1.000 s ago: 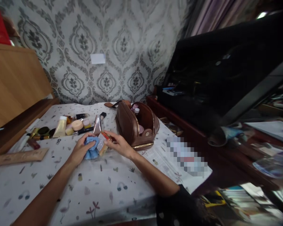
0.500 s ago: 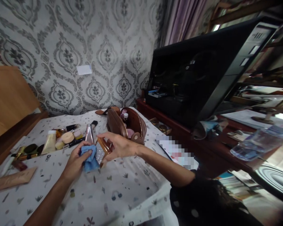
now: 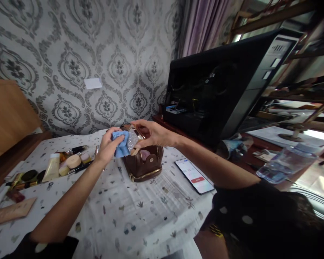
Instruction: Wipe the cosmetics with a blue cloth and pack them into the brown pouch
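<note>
Two-handed hold, head view; L fingers (image 3: 119,140) clamped on a bunched blue cloth (image 3: 121,146), thumb on its near face; R fingers (image 3: 144,123) clamped on a glittery case (image 3: 133,137), w/ gold-toned trim at the side they grip; case sits tilted btwn the two sets of fingers, L side against the cloth; whether L fingers also pinch the case thru the cloth: can't tell, far side hidden; below the fingers, an open brown bag (image 3: 143,168) on the counter (image 3: 102,212), w/ a pink item (image 3: 145,154) inside; well L of the fingers, a cream tube (image 3: 52,167) & a peach round jar (image 3: 73,162); R of the fingers & nearer the wearer, a phone (image 3: 194,176); technique (judgement): R fingers best on the rim only, at opp. edges, so the glittery face is free for the cloth; cloth best backed by flat finger pads, not tips, w/ light, even pressure, b/c a rough face could snag fibres; slack cloth best gathered in the L palm, clear of the bag's zip; case prob. rigid & slippery at the trim, so 1 set of fingers should be firm on it before the other shifts
</note>
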`<state>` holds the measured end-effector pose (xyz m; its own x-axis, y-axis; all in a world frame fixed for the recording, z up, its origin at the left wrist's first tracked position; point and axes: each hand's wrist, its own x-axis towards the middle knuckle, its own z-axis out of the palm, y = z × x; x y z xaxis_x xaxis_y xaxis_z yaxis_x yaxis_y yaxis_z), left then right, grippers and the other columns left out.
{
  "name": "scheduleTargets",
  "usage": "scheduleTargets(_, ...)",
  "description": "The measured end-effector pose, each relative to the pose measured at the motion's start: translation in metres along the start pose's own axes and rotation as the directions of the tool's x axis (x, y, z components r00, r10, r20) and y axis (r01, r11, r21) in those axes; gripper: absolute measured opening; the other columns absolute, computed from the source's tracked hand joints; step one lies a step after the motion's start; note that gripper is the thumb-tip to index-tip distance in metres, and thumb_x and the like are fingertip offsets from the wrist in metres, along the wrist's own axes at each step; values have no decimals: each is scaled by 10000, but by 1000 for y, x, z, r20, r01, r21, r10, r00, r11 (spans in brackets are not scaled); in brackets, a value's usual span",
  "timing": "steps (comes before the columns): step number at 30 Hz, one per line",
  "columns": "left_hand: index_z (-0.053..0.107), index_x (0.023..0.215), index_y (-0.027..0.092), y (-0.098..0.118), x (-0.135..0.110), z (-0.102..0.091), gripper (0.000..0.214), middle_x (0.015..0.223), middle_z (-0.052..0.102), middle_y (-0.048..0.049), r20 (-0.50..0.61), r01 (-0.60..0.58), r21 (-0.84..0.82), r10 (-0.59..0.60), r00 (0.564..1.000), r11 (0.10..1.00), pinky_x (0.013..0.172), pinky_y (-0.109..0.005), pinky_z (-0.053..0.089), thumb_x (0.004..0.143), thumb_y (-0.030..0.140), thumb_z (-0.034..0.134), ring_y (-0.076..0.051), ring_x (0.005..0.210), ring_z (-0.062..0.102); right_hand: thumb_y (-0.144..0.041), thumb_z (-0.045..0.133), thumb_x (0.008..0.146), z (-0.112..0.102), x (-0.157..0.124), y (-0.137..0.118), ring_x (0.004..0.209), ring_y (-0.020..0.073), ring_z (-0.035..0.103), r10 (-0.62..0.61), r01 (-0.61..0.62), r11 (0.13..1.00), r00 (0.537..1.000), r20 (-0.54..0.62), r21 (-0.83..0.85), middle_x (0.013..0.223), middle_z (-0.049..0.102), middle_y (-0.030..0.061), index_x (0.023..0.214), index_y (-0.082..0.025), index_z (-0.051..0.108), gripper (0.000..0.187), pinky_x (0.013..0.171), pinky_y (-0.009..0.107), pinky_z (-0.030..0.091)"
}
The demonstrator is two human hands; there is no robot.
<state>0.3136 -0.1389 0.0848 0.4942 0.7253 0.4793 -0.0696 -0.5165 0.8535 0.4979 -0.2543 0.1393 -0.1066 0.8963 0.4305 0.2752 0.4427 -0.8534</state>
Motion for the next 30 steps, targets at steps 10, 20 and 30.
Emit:
scheduleTargets(10,661,744,219,-10,70,41,130,711,678,-11,469,-348,488,96,878,800,672,-284,479,644,156,607,-201,683,625,-152,942,430,-53,5,37,728,173,576,-80,22,873,992,-98,-486,769,613,-31,981,-188,719,595,730,304,485)
scheduleTargets(20,754,1078,218,29,67,87,310,1200,744,-112,786,-793,538,-511,348,286,855,-327,516,838,203,559,-273,1058,692,-282,866,657,-41,29,37,1075,300,623,364,238,119,893,265,-964,1223,602,171,1223,-87,540,681,881,384,495)
scheduleTargets(30,736,1104,119,2,63,117,309,1178,744,-161,766,-837,453,-614,190,307,783,-311,530,829,186,613,-274,982,711,-198,718,801,-29,39,56,1246,301,544,532,285,-103,825,190,-953,1303,638,162,1286,-126,576,510,1032,446,412)
